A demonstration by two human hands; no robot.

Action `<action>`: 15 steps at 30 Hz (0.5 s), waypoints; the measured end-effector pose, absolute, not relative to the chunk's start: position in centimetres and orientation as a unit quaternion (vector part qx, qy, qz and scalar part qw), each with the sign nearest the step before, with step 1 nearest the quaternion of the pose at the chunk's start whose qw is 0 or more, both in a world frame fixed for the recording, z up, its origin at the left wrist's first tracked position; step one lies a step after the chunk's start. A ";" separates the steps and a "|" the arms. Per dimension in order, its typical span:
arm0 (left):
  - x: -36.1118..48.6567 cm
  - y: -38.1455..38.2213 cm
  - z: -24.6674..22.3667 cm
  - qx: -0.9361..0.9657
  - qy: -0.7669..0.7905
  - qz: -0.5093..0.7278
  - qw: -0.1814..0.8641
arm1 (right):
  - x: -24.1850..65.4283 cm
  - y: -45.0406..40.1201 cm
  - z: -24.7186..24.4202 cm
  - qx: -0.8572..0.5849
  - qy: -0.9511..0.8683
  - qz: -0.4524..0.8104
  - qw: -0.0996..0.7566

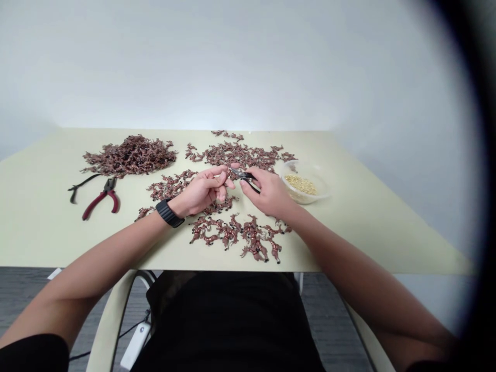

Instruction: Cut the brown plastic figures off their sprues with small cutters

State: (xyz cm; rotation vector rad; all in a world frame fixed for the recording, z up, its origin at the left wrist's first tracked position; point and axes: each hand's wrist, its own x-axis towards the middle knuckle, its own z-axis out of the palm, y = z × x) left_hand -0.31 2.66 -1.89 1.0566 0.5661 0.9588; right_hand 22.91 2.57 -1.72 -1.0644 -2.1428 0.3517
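1. Our right hand (269, 191) is closed around small black-handled steel pliers (245, 175), just above the frame's centre, their tips reaching towards our left hand.
2. Our left hand (203, 190) is curled, its fingertips drawn together near those tips; whatever they pinch is too small to tell.
3. We would do best to brace both hands against each other and work with the tips alone, keeping any small piece steady.
4. Reddish-brown moulded animal figures with black feet (242, 232) lie scattered around both hands, with a heaped pile of them (129, 156) at upper left.
5. A clear plastic bowl (310, 166) of small gold-coloured pieces (301, 184) stands at right; red-handled pliers (103, 199) lie on the pale green counter (39, 232) at left.
6. We can read no brand or label.
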 end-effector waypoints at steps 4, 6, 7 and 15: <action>-0.3 2.6 -1.7 0.466 0.249 0.431 0.732 | 22.8 2.4 -1.7 -0.418 -0.828 0.135 0.349; -0.2 2.5 -1.7 0.472 0.248 0.431 0.728 | 22.7 2.3 -1.7 -0.419 -0.826 0.139 0.352; -0.2 2.5 -1.7 0.481 0.249 0.433 0.721 | 22.5 2.1 -1.7 -0.419 -0.823 0.145 0.354; 0.7 1.7 -2.6 0.623 0.346 0.478 0.514 | 21.0 0.9 -2.1 -0.451 -0.778 0.256 0.355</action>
